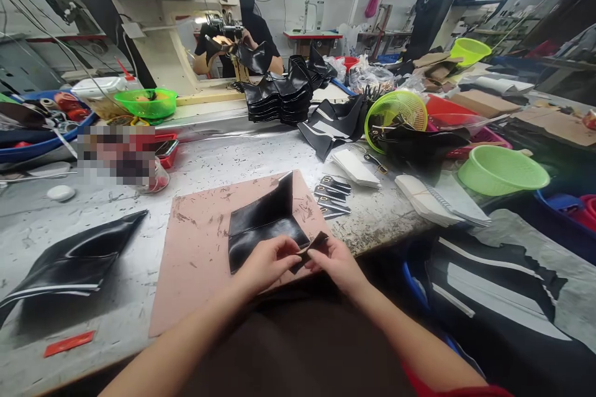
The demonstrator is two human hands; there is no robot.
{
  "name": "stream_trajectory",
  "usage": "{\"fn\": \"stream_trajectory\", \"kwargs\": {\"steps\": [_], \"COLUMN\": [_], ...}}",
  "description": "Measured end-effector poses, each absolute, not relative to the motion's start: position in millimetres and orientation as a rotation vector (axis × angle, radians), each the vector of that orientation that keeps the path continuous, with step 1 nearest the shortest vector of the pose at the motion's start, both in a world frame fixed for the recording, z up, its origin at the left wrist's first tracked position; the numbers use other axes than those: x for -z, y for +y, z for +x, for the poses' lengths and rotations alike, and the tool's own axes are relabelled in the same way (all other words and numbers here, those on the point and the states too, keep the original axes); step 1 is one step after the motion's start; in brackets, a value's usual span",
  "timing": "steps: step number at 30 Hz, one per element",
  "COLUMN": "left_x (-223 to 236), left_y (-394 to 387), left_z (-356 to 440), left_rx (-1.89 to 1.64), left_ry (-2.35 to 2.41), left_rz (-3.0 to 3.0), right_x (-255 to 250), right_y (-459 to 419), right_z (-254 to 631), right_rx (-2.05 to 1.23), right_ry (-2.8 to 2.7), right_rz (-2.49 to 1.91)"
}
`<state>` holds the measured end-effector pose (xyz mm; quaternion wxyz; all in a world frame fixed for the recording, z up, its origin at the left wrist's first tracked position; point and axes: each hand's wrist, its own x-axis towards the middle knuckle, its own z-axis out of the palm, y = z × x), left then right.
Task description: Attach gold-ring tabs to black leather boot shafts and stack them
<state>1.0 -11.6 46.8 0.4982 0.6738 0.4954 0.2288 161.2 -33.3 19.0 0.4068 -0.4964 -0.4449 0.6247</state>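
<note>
Between the fingers of both hands is a small dark strip [319, 240], which looks like leather. My left hand [270, 258] pinches its left end, and my right hand [336, 262] pinches the other end. Just beyond lies a glossy black leather panel [261, 220] with a seam across it, on a pinkish board [200, 248]. My left fingers overlap the panel's near corner, so I cannot tell whether strip and panel are joined. Several black tabs with metal eyelets [333, 195] lie right of the board.
Another black panel [79, 254] and a red strip [69, 343] lie at left. White stacks [356, 167], scissors [375, 163] and a yellow-green basket [395, 118] stand to the right. Behind stacked black pieces [279, 96], a co-worker [265, 34] sits at a sewing machine [167, 43].
</note>
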Motion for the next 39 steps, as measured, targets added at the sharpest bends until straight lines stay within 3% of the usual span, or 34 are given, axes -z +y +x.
{"fn": "stream_trajectory", "kwargs": {"steps": [4,8,15,20,27,39], "left_x": [-49,-41,-24,-21,-19,-39], "left_y": [16,37,41,41,41,34], "left_z": [-12,-24,-25,-22,-21,-11], "left_rx": [-0.404,-0.247,-0.197,-0.18,-0.157,0.008], "left_ry": [1.228,1.239,1.271,1.314,1.318,1.422], "left_rz": [1.569,1.516,1.549,1.61,1.722,2.079], "right_x": [-19,-15,3,7,3,2], "right_y": [-20,-12,-19,-23,-26,-29], "right_z": [171,194,215,210,199,183], "right_rx": [-1.6,-1.412,-1.31,-1.178,-0.598,-0.152], "right_ry": [-0.942,-0.77,-0.815,-1.15,-1.988,-2.465], "right_rz": [-1.188,-1.262,-1.415,-1.478,-1.188,-1.186]}}
